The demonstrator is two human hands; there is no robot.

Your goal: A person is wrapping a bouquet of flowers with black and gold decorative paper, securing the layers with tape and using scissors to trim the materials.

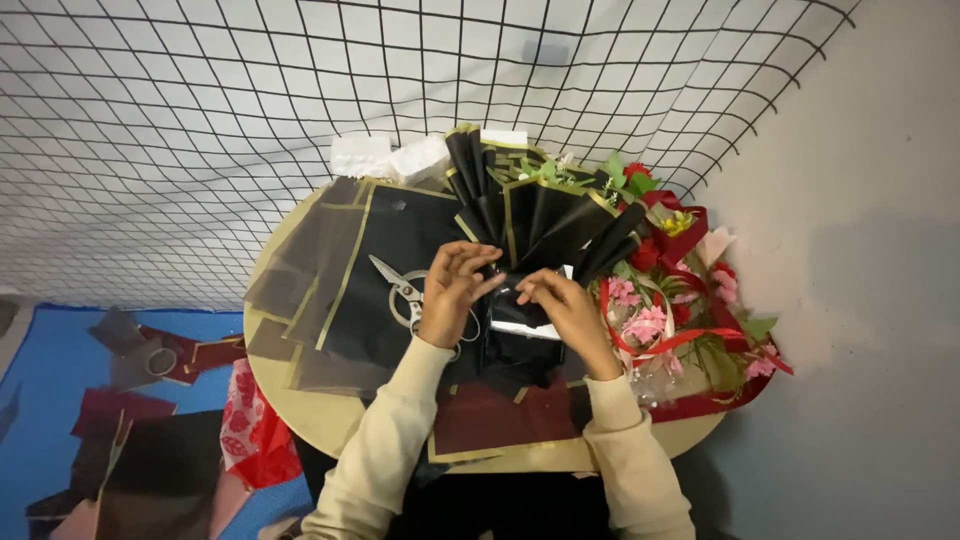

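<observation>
At the far left we see a blue mat (60,400) on the floor, strewn with dark red and black wrapping scraps (150,430), and just beside the table's edge a red patterned bag (250,425). The round table (320,415) carries a spread of black sheets with gold borders (340,270), some of them translucent grey. On that spread lies 1 pair of scissors (400,285), blades pointing up and to the left, its handles partly under our left wrist.

Our left hand (452,290) is half closed, fingers curled and fingertips pressing the gathered neck of the fan of folded black paper (540,225). Our right hand (565,310) meets it from the other side, fingers bent down and pinching the same neck, so the 2 hands nearly touch (both sleeves are cream). The fan sits at the middle of the table, its gold-edged pleats spreading up and away from us towards the wire grid (200,120) on the wall. Below the hands lies a dark red sheet (500,415) with a gold edge.

Behind the fan stand 2 white foam blocks (390,155). To the right, touching the fan's pleats, rests a bouquet (680,300) of pink and red flowers with green leaves, looped in red ribbon (660,340), against the grey wall.
</observation>
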